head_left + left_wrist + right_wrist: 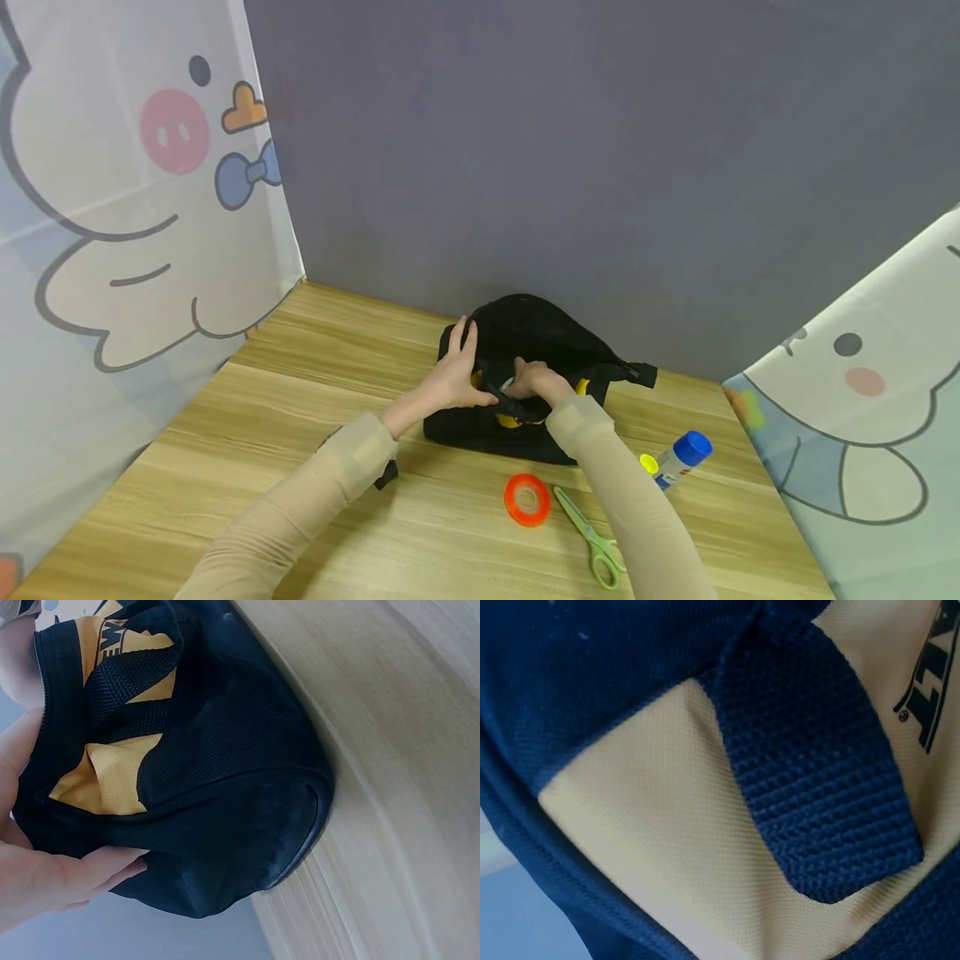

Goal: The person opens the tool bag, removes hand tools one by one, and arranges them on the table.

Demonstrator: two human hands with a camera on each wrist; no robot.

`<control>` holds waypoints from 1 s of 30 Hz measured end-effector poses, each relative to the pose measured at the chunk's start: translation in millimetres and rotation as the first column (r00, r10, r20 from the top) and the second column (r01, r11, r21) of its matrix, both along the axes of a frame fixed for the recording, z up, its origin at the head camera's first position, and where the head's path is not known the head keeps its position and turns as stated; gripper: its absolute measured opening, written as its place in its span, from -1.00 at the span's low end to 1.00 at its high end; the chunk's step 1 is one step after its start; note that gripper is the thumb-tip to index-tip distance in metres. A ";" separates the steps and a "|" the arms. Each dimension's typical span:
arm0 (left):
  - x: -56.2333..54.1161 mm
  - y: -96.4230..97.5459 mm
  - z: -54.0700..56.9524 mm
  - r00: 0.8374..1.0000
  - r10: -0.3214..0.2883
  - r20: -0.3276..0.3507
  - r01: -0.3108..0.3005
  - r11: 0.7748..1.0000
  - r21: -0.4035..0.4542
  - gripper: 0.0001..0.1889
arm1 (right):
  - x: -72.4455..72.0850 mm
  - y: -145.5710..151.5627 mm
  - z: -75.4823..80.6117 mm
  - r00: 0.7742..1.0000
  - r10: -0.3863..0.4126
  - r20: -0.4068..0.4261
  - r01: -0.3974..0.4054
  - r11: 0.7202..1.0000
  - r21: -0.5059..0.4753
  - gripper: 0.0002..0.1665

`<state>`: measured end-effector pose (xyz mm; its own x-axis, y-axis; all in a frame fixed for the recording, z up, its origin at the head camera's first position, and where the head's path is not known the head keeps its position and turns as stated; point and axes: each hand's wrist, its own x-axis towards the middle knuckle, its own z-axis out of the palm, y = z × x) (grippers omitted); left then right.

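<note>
A black and yellow zippered tool bag (525, 325) lies on the table with its mouth unzipped. At the left of the mouth, my left hand (453, 375) holds the rim, its thumb at the front edge and its fingers spread toward the back. The left wrist view shows fingertips (124, 862) against the bag's end panel. My right hand (536, 381) reaches down into the mouth with a small whitish thing (507, 384) beside its fingers; I cannot tell whether it is gripped. A webbing strap (817, 772) over the yellow panel fills the right wrist view.
In front of the bag lie an orange tape roll (527, 500) and green-handled scissors (592, 537), partly behind my right sleeve. To the right are a glue stick (682, 458) with a blue cap and a yellow round thing (648, 463). A black thing (387, 475) shows beside my left sleeve.
</note>
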<state>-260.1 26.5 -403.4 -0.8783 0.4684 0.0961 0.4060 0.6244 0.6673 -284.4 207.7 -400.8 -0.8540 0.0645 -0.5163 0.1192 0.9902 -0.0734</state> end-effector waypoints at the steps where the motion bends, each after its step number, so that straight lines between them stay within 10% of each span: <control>1: -0.1 -0.1 0.5 1.000 -0.001 0.004 0.000 1.000 0.002 0.35 | -0.2 0.4 0.3 1.000 -0.002 -0.001 0.002 1.000 0.002 0.13; 30: 1.4 0.8 3.0 0.999 0.006 0.042 -0.006 1.000 0.000 0.36 | -0.7 8.9 21.0 0.965 0.015 -0.261 -0.054 0.989 -0.140 -0.13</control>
<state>-258.7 27.3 -400.4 -0.8843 0.4632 0.0591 0.3741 0.6270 0.6833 -285.0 216.7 -379.8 -0.9599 -0.0263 -0.2793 0.0433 0.9698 -0.2401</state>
